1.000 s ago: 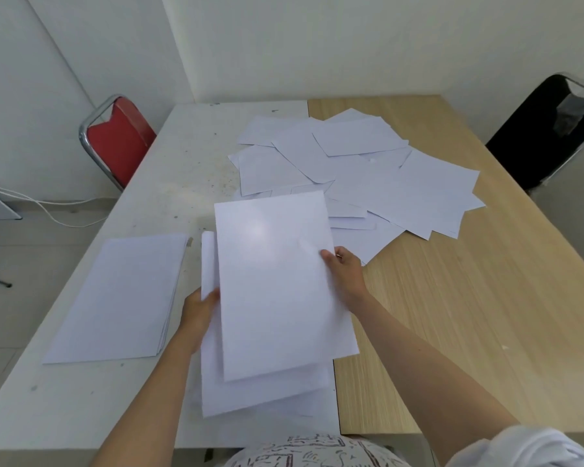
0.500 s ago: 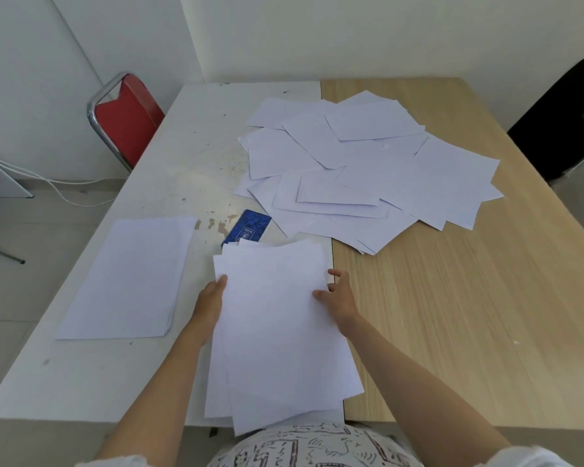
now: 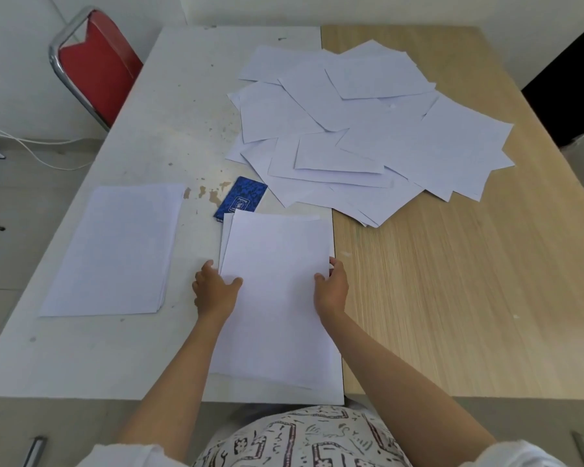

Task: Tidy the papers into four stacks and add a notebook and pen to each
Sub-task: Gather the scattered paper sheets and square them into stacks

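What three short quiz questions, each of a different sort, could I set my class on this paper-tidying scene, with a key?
1. True or false: the blue notebook lies on top of the finished stack.
2. How many tidy stacks lie untouched by either hand?
3. Which holds the stack being squared? A) left hand only B) both, with the right hand C) neither

Key: 1 false, it lies on the white table beside it; 2 one; 3 B. The loose sheets remain unsorted.

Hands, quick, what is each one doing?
Left hand: fingers gripping the paper stack.
Right hand: fingers gripping the same stack.
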